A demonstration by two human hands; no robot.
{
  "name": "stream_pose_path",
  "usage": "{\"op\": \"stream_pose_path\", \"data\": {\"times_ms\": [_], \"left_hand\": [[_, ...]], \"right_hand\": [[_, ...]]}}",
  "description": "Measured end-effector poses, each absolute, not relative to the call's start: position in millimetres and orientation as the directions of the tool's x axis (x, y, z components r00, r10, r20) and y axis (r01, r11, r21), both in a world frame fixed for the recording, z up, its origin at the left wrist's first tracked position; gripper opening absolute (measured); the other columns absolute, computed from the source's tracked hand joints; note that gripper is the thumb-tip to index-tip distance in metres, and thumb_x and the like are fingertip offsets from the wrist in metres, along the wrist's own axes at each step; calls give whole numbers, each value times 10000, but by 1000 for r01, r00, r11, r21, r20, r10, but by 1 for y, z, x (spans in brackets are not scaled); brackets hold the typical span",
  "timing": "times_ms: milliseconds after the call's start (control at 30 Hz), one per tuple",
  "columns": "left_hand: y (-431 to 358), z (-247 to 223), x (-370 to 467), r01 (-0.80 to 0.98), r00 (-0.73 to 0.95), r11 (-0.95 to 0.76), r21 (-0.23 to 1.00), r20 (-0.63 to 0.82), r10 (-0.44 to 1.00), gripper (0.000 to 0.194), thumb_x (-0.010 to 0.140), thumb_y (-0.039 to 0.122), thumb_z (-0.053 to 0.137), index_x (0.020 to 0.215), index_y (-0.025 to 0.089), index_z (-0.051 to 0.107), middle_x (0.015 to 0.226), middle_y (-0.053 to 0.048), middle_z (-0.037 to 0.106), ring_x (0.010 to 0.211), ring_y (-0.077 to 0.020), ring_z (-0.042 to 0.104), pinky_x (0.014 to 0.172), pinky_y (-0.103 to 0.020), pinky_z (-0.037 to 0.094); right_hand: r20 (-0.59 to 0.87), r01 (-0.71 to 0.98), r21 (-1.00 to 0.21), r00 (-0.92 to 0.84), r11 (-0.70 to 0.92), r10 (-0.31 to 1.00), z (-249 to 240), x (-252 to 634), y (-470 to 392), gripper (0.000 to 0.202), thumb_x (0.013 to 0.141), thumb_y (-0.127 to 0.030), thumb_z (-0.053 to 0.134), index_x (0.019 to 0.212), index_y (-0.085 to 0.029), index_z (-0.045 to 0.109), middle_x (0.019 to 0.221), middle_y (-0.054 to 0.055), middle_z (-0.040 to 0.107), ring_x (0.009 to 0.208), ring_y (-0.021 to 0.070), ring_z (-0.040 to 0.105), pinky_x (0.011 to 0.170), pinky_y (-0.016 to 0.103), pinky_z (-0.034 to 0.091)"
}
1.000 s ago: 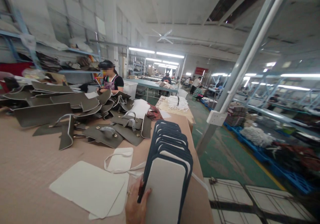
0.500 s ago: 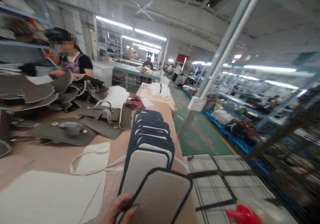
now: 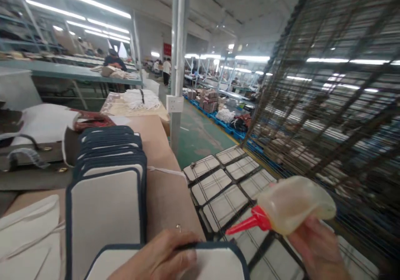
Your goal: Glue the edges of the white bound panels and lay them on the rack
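My left hand (image 3: 165, 253) is closed over the upper edge of a pale panel with dark blue edging (image 3: 221, 263) at the bottom of the view. Just beyond it, an overlapping row of similar dark-edged panels (image 3: 104, 213) lies along the table. My right hand (image 3: 318, 246) grips a translucent yellowish squeeze bottle (image 3: 293, 205), tilted so that its red nozzle (image 3: 250, 223) points down and left, towards the held panel. The nozzle is apart from that panel. Part of the right-hand grip is hidden behind the bottle.
Pale panels lie on a low wire rack (image 3: 215, 184) right of the table (image 3: 165, 196). More wire racks (image 3: 328, 88) stand raised at the right. A metal post (image 3: 178, 63) rises beyond the table. Olive bag pieces (image 3: 31, 163) and pale sheets (image 3: 34, 230) lie at left.
The view has swung right. The squeeze bottle has come up from the lower right corner into fuller view. My left hand has shifted from the held panel's left side to its upper edge.
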State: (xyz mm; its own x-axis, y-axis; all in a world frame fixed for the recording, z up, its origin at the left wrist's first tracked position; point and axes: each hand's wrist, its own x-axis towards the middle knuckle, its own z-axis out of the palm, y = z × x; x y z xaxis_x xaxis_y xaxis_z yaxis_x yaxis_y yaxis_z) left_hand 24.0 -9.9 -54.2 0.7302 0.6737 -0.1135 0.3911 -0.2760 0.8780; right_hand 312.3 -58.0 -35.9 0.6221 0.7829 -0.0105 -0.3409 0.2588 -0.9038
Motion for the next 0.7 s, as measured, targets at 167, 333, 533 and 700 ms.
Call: {"op": "stream_pose_path", "data": {"times_ms": [167,333,533,700], "left_hand": [[9,-45,81,335,858,-509,793,-34,513,333,889,342,435,715,173,663,650,-15,627,615,-137,558,541,-200,356],[40,-25,129,194,943,-762,618,96,318,323,894,269,452,624,186,608,622,-14,595,614,-141,546,595,-214,334],[53,-3,164,36,991,-764,645,76,111,259,851,262,550,622,179,638,586,7,585,573,-123,517,559,-204,329],[53,8,179,-7,999,-758,652,33,19,281,882,347,524,798,165,721,699,-10,670,611,-116,552,578,-179,366]], "right_hand": [[79,-186,-938,704,291,705,8,353,-97,913,264,-552,874,1119,-375,606,1233,11,590,1309,324,337,1055,519,284],[280,-22,-942,501,335,819,25,397,-125,796,473,-513,839,1200,-334,568,1112,68,648,1038,299,591,879,468,476],[281,-92,-930,445,355,850,14,411,-143,702,546,-454,827,1182,-274,589,1125,102,650,1001,260,618,835,367,499],[261,-130,-918,508,373,821,11,410,-146,680,500,-462,847,1115,-268,630,1056,115,673,920,275,642,806,401,517]]}}
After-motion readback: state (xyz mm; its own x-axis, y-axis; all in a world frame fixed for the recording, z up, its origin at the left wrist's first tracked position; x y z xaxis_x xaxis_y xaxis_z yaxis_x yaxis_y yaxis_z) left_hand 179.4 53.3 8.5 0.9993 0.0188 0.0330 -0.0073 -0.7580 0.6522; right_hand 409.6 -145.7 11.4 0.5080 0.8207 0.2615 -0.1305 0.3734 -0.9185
